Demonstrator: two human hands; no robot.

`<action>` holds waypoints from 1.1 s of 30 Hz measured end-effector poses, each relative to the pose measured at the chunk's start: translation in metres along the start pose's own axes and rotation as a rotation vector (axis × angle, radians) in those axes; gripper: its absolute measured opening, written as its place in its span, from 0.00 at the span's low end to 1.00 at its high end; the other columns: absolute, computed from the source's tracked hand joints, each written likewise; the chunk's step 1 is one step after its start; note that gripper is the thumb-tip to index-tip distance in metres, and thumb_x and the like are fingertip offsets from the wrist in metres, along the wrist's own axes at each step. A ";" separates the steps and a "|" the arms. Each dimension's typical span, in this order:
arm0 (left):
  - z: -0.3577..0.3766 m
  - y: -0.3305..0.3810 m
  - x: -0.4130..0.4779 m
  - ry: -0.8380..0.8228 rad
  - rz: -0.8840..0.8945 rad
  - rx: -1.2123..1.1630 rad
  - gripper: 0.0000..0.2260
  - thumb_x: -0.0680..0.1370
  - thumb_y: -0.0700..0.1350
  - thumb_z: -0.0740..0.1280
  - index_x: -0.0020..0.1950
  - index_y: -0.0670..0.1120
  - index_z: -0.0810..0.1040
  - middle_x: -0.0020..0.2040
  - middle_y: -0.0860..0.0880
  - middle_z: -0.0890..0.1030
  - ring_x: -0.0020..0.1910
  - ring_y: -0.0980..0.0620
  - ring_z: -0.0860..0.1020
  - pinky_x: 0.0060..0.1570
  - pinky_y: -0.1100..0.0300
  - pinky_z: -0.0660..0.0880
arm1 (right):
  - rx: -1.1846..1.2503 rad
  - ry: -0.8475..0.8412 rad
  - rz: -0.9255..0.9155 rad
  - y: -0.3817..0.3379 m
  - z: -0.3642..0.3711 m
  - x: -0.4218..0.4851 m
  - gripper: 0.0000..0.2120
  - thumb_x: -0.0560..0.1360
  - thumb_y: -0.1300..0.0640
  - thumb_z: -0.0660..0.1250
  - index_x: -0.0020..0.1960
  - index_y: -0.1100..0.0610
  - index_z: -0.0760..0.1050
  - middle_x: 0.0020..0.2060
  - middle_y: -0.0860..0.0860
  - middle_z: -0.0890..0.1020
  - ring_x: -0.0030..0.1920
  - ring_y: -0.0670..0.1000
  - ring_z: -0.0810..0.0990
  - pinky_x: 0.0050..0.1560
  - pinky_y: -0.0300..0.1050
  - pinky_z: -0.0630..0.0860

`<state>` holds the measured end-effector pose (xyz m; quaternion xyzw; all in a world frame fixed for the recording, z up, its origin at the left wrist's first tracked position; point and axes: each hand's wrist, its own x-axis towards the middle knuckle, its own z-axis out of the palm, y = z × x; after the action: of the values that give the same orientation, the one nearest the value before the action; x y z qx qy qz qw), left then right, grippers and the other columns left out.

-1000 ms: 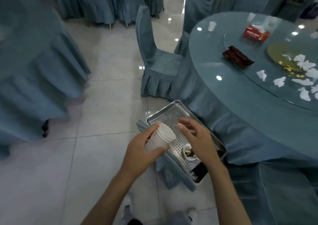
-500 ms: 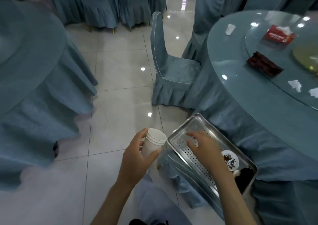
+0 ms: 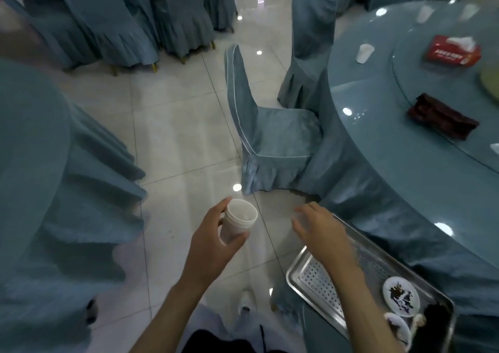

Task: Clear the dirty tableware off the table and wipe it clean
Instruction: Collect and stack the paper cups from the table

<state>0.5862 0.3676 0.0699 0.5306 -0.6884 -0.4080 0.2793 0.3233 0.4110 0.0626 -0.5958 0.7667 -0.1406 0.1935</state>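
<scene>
1. Hands mid-clearance beside a banquet table: the person's left hand (image 3: 213, 242) curls thumb and fingers round a nested stack of white paper cups (image 3: 239, 223). The stack is held upright over the tiled floor (image 3: 172, 125), just left of the collecting tray, a hold that would likely keep any dregs inside.

2. The right hand (image 3: 321, 231) hovers over the far left corner of the perforated steel tray (image 3: 313, 277). Its fingers are spread and slightly bent and grip nothing. Motion blur softens the fingertips.

3. The tray sits low at the near right, close against the table's skirt, apparently propped on a covered seat, though its support is hidden. It carries a small white dish (image 3: 401, 296) smeared with dark sauce, and darker items at its near end are too blurred to name. It appears to be parked there as the drop-off point, within reach of both hands.

4. On the round glass-topped table (image 3: 378, 104) at right, a lone paper cup (image 3: 364, 53) stands near the far edge. A red tissue box (image 3: 453, 51) rests on the glass turntable (image 3: 415, 82). A dark red folded cloth (image 3: 440, 120) lies at the turntable's near rim.

5. A blue-covered chair (image 3: 272, 136) is tucked partly under the table edge, between the hands and the lone cup.

6. Clearing looks partly done. Wiping has evidently not begun, and the stack may be kept in hand to take the last cup.
</scene>
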 end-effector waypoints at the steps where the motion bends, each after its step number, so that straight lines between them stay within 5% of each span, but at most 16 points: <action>1: -0.005 -0.002 0.018 -0.005 0.006 0.000 0.35 0.73 0.57 0.78 0.74 0.66 0.64 0.67 0.75 0.70 0.63 0.71 0.73 0.55 0.77 0.72 | 0.003 0.002 0.000 -0.006 0.000 0.017 0.15 0.82 0.48 0.66 0.65 0.53 0.79 0.57 0.47 0.81 0.51 0.47 0.79 0.52 0.42 0.76; 6: -0.033 -0.021 0.112 -0.041 0.020 -0.014 0.36 0.72 0.54 0.79 0.76 0.62 0.66 0.68 0.69 0.73 0.65 0.67 0.74 0.60 0.74 0.71 | -0.038 0.066 0.002 -0.040 0.010 0.105 0.12 0.79 0.52 0.70 0.61 0.54 0.81 0.52 0.48 0.82 0.47 0.49 0.80 0.45 0.40 0.70; 9: -0.056 -0.036 0.176 -0.042 0.011 -0.025 0.36 0.72 0.55 0.79 0.77 0.59 0.68 0.70 0.65 0.75 0.67 0.65 0.73 0.63 0.71 0.69 | -0.049 0.095 0.014 -0.063 0.020 0.167 0.10 0.78 0.51 0.70 0.58 0.53 0.82 0.50 0.47 0.83 0.47 0.51 0.82 0.42 0.44 0.75; 16: -0.126 -0.057 0.343 -0.158 0.058 -0.043 0.32 0.72 0.54 0.79 0.73 0.64 0.69 0.66 0.66 0.76 0.64 0.64 0.75 0.65 0.58 0.75 | -0.043 0.126 0.100 -0.128 0.020 0.314 0.10 0.79 0.49 0.69 0.58 0.50 0.81 0.53 0.45 0.83 0.48 0.48 0.81 0.44 0.44 0.76; 24: -0.175 -0.056 0.515 -0.049 0.173 0.081 0.32 0.70 0.53 0.81 0.72 0.53 0.74 0.64 0.55 0.82 0.59 0.53 0.80 0.59 0.45 0.78 | -0.019 0.232 0.207 -0.167 0.003 0.462 0.10 0.80 0.51 0.69 0.59 0.51 0.82 0.54 0.47 0.83 0.53 0.51 0.82 0.47 0.48 0.79; 33: -0.164 -0.058 0.694 -0.172 0.163 0.115 0.34 0.72 0.60 0.78 0.75 0.60 0.68 0.67 0.63 0.76 0.65 0.60 0.75 0.67 0.46 0.76 | 0.016 0.257 0.316 -0.141 0.000 0.618 0.09 0.80 0.50 0.68 0.58 0.50 0.82 0.53 0.46 0.83 0.51 0.50 0.82 0.44 0.47 0.78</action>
<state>0.5545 -0.3473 0.0702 0.4513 -0.7729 -0.3878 0.2204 0.3113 -0.2228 0.0454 -0.4437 0.8678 -0.1895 0.1184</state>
